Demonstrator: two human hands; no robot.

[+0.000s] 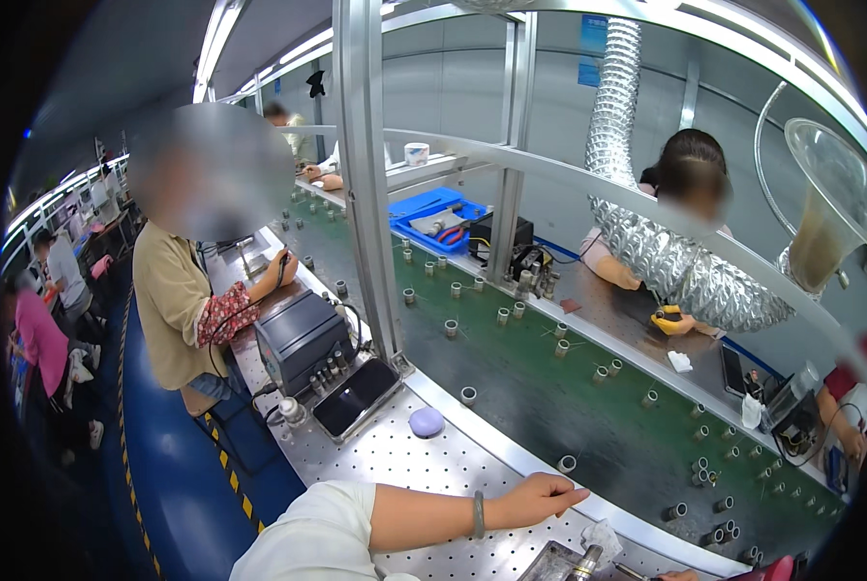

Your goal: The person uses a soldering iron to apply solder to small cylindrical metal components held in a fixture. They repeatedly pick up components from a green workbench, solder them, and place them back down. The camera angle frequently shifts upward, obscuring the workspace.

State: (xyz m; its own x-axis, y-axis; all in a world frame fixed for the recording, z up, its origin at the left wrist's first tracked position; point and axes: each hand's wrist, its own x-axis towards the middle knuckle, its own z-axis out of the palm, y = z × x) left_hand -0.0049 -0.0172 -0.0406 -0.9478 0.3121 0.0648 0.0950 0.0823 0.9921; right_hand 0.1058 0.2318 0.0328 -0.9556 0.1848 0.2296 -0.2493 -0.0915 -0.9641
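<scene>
My left hand (pixel 535 500), with a bracelet on its wrist, reaches over the bench edge beside the green conveyor belt (pixel 511 412). Its fingers are pressed together and point right; whatever they may hold is hidden. A short metal cylinder (pixel 566 465) stands on the belt just beyond it. Only a bit of my right hand (pixel 680 575) shows at the bottom edge, closed at the end of a thin pen-like tool (pixel 631 572). Between the hands are a metal tray (pixel 549 563), a metal piece with a brass-coloured band (pixel 586 562) and crumpled white tissue (pixel 601 538).
Left on the perforated bench (pixel 385 462) are a purple rounded object (pixel 426 421), a phone (pixel 357 398) and a dark box-shaped unit (pixel 304 339). A metal post (pixel 364 194) rises behind. Several cylinders dot the belt. Co-workers sit left and across, near a silver duct (pixel 685 266).
</scene>
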